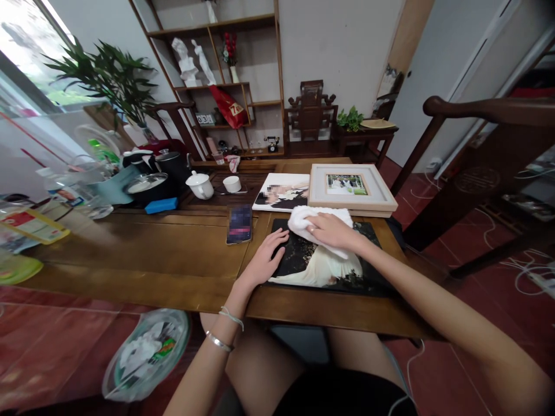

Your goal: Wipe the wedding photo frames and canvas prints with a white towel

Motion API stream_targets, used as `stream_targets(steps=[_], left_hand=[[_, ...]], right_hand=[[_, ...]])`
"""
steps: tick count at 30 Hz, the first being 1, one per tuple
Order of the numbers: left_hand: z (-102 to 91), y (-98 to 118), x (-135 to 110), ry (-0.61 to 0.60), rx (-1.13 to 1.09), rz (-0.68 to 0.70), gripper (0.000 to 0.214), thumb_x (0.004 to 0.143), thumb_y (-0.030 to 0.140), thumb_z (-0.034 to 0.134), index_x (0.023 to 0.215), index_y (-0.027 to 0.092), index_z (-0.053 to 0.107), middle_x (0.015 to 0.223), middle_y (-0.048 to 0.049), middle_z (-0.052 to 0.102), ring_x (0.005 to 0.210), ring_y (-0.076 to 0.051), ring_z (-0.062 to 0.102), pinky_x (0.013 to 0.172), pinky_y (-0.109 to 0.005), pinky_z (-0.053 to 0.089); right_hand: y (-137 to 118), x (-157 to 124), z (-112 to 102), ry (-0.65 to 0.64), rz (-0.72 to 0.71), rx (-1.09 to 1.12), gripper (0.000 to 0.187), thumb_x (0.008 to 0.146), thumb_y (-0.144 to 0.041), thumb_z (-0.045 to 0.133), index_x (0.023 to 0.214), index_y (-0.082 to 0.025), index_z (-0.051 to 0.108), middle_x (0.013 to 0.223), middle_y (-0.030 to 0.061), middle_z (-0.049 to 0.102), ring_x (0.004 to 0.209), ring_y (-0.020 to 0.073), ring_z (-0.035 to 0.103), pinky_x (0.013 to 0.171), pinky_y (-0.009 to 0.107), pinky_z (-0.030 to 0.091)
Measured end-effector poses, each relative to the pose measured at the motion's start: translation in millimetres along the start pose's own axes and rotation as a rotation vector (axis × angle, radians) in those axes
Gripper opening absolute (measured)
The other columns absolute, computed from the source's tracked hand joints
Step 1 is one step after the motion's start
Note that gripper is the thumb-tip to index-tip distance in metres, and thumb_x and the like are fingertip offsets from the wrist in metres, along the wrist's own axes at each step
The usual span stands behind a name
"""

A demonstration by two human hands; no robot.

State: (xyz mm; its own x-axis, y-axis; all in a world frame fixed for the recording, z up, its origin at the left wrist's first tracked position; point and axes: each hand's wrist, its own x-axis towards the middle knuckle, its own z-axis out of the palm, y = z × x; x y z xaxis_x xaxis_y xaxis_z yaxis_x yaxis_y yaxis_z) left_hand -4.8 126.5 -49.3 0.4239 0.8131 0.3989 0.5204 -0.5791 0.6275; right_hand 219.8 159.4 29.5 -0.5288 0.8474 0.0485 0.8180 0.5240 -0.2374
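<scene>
A dark photo panel (pixel 295 263) showing a white dress lies flat at the front edge of the wooden table. My right hand (pixel 332 231) grips a folded white cloth (pixel 303 218) and presses it on the panel's upper part. At the panel's left edge rests my left hand (pixel 266 257), palm down with its fingers apart and nothing in it. Behind the cloth lie a white-edged photo board (pixel 281 193) and a light wooden picture frame (pixel 381 193). A phone (pixel 239 224) with a lit screen is left of the panel.
A lidded white teapot (pixel 200 186), a white cup (pixel 232 184) and a blue sponge (pixel 161 205) stand at the back left. Bottles (pixel 32 228) crowd the far left. A lined waste bin (pixel 147 355) is below the table. A dark wooden chair (pixel 477 150) stands at right.
</scene>
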Motion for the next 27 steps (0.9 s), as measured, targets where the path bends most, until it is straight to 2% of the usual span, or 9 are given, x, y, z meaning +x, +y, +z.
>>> stream_targets(steps=[5,8,10,13,15,17,19,22,27], left_hand=[[-0.7,1,0,0.002,-0.008,0.003,0.03,0.096,0.026,0.042,0.121,0.02,0.056,0.139,-0.0096,0.052,0.137,-0.021,0.037,0.115,-0.049,0.028],[-0.5,0,0,-0.002,-0.004,0.002,0.03,0.096,0.026,0.042,0.121,0.02,0.056,0.139,-0.0093,0.052,0.138,-0.021,0.037,0.115,-0.05,0.028],[-0.3,-1,0,-0.004,-0.003,0.004,0.03,0.095,0.026,0.042,0.122,0.021,0.056,0.139,-0.0089,0.052,0.138,-0.021,0.037,0.115,-0.05,0.028],[-0.7,0,1,-0.007,0.005,-0.006,0.03,0.095,0.026,0.042,0.122,0.021,0.056,0.139,-0.0087,0.053,0.137,-0.022,0.037,0.115,-0.051,0.029],[-1.4,2,2,-0.015,0.012,-0.008,0.031,0.095,0.025,0.041,0.121,0.02,0.057,0.138,-0.0094,0.053,0.137,-0.022,0.037,0.115,-0.051,0.029],[-2.0,3,2,-0.025,0.016,-0.008,0.031,0.095,0.025,0.04,0.12,0.019,0.058,0.138,-0.0101,0.053,0.137,-0.023,0.037,0.114,-0.05,0.029],[-2.3,3,2,-0.03,0.017,-0.015,0.031,0.095,0.025,0.04,0.12,0.019,0.057,0.139,-0.0101,0.052,0.138,-0.023,0.036,0.115,-0.05,0.029],[-1.9,2,2,-0.025,0.008,-0.019,0.032,0.095,0.026,0.041,0.122,0.019,0.056,0.139,-0.0105,0.052,0.138,-0.022,0.036,0.115,-0.05,0.028],[-1.0,0,1,-0.015,-0.003,-0.006,0.032,0.095,0.026,0.042,0.123,0.019,0.056,0.138,-0.0099,0.053,0.138,-0.022,0.036,0.115,-0.05,0.028]], right_hand=[[36,-48,-5,0.032,0.039,-0.051,0.036,0.09,-0.023,0.032,0.104,-0.014,0.064,0.105,0.0155,0.064,0.094,0.0293,0.057,0.083,0.041,0.04],[39,-60,-2,0.056,0.017,-0.062,0.035,0.09,-0.021,0.034,0.105,-0.014,0.065,0.11,0.0163,0.062,0.1,0.0297,0.056,0.088,0.043,0.04],[25,-68,6,0.064,-0.013,-0.065,0.033,0.088,-0.02,0.038,0.105,-0.014,0.066,0.122,0.0181,0.058,0.112,0.0308,0.052,0.096,0.046,0.036],[-14,-88,24,0.049,-0.145,-0.045,0.029,0.084,-0.019,0.046,0.102,-0.016,0.068,0.137,0.0186,0.049,0.132,0.0312,0.037,0.109,0.053,0.021],[-39,-103,34,0.035,-0.275,-0.016,0.026,0.082,-0.021,0.05,0.099,-0.018,0.069,0.143,0.0171,0.044,0.137,0.031,0.028,0.111,0.057,0.012],[-53,-109,38,0.017,-0.342,0.002,0.025,0.082,-0.023,0.051,0.099,-0.02,0.069,0.146,0.015,0.041,0.139,0.0299,0.025,0.111,0.059,0.01],[-51,-101,36,-0.002,-0.307,-0.007,0.027,0.084,-0.022,0.05,0.103,-0.02,0.069,0.146,0.0142,0.041,0.139,0.0287,0.026,0.11,0.06,0.013],[-28,-69,29,-0.012,-0.177,-0.093,0.035,0.087,-0.022,0.046,0.117,-0.019,0.064,0.148,0.0158,0.038,0.14,0.0324,0.022,0.106,0.067,0.015],[-1,-23,24,-0.007,-0.109,-0.195,0.042,0.095,-0.042,0.041,0.126,-0.022,0.061,0.154,0.0138,0.026,0.141,0.0399,0.011,0.103,0.072,0.013]])
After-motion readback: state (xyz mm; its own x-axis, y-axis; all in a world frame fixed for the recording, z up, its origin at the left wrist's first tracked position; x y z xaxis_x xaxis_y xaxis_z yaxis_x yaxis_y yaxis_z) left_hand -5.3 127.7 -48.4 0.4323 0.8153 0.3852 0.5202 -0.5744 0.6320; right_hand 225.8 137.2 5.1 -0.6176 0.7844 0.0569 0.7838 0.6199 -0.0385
